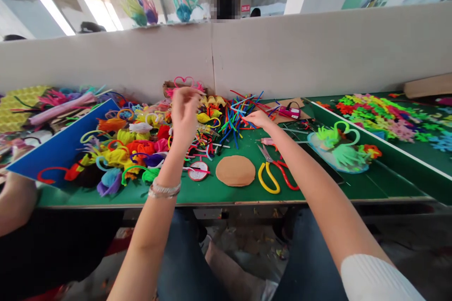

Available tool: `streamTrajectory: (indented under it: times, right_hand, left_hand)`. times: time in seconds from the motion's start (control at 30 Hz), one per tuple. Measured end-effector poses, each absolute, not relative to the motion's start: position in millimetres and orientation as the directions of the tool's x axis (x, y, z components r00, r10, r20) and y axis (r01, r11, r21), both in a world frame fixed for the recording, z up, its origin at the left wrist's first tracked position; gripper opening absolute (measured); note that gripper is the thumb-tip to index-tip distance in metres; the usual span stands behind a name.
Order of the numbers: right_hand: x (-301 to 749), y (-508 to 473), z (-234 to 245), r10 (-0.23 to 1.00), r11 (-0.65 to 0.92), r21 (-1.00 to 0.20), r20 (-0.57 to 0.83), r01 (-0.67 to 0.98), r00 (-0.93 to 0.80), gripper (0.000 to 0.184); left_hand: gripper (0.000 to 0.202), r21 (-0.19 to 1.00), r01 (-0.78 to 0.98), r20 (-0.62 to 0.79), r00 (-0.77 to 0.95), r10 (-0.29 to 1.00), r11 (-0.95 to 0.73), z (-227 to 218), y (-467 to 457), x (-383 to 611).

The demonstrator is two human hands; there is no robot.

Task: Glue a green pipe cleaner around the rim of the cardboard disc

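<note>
1. In the head view, the right hand (257,119) reaches to the near right side of a loose heap of coloured fuzzy sticks (231,124); its fingers are drawn together at the tips, and I cannot tell whether they have hold of a stick.
2. The left hand (186,110) is raised in front of a pink heart-shaped loop (183,81), its fingers loosely bent towards the right; whether anything is between them cannot be told.
3. The heap lies on the green table (219,196), between the two hands and beyond a brown round disc (235,171).
4. Just right of the disc lie scissors (270,162) with one yellow and one red handle, blades parted; just left is a round red-rimmed piece (198,171).
5. Bright yarn bundles (141,148) fill the left, beside a blue board (63,150).
6. On the right, green tufted pieces (348,154) rest near a white-edged divider (374,150), with colourful flat pieces (381,117) past it.
7. Another person's arm (16,200) shows at far left.
</note>
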State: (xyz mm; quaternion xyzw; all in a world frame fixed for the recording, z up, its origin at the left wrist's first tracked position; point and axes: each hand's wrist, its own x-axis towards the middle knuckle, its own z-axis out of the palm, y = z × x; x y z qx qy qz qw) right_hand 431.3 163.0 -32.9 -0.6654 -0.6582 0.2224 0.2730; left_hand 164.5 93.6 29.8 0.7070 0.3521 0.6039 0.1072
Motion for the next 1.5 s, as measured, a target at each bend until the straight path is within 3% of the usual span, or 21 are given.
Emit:
streamTrajectory:
  times: [0.07,0.13,0.23,0.37,0.6,0.77,0.9,1.03,1.2,1.33,1.5]
  right_hand:
    - [429,160,-34,0.999,0.039,-0.626,0.048,0.779,-0.011,0.036]
    - [426,156,-35,0.998,0.065,-0.591,0.029,0.804,-0.059,0.036]
    - [419,147,-36,0.991,0.113,-0.542,-0.005,0.833,-0.137,0.035]
    - [406,131,-36,0.969,0.175,-0.513,-0.06,0.84,-0.239,0.036]
    - [387,93,-26,0.956,0.201,-0.455,-0.103,0.868,-0.276,0.034]
    - [382,55,-9,0.942,0.232,-0.498,-0.097,0.835,-0.32,0.039]
    - [380,14,8,0.89,0.247,-0.574,-0.185,0.781,-0.417,0.042]
    - [389,-18,23,0.778,0.302,-0.628,-0.272,0.717,-0.566,0.038]
    - [421,-17,36,0.829,0.234,-0.619,-0.275,0.75,-0.486,0.044]
    - [449,-8,25,0.885,0.183,-0.622,-0.232,0.761,-0.403,0.047]
    - [473,-19,1,0.893,0.164,-0.45,-0.311,0.878,-0.326,0.031]
  left_hand:
    - [0.025,0.577,0.521,0.626,0.211,0.751,-0.628,14,110,181]
    - [0.029,0.473,0.73,0.359,0.352,0.865,-0.493,-8,121,196]
    - [0.04,0.254,0.879,0.248,0.343,0.906,-0.403,-38,128,213]
    - [0.053,0.144,0.896,0.26,0.376,0.889,-0.421,-59,127,226]
    - [0.063,0.136,0.821,0.235,0.517,0.823,-0.555,-59,128,231]
    - [0.031,0.143,0.806,0.238,0.535,0.81,-0.575,-55,127,229]
    - [0.047,0.145,0.804,0.295,0.521,0.801,-0.576,-50,122,230]
    - [0.049,0.189,0.771,0.324,0.536,0.779,-0.609,-42,120,227]
    - [0.037,0.447,0.538,0.184,0.726,0.662,-0.714,-22,115,207]
    - [0.037,0.612,0.551,-0.079,0.756,0.65,-0.567,0,95,183]
    - [0.03,0.663,0.576,-0.363,0.806,0.467,-0.478,6,68,172]
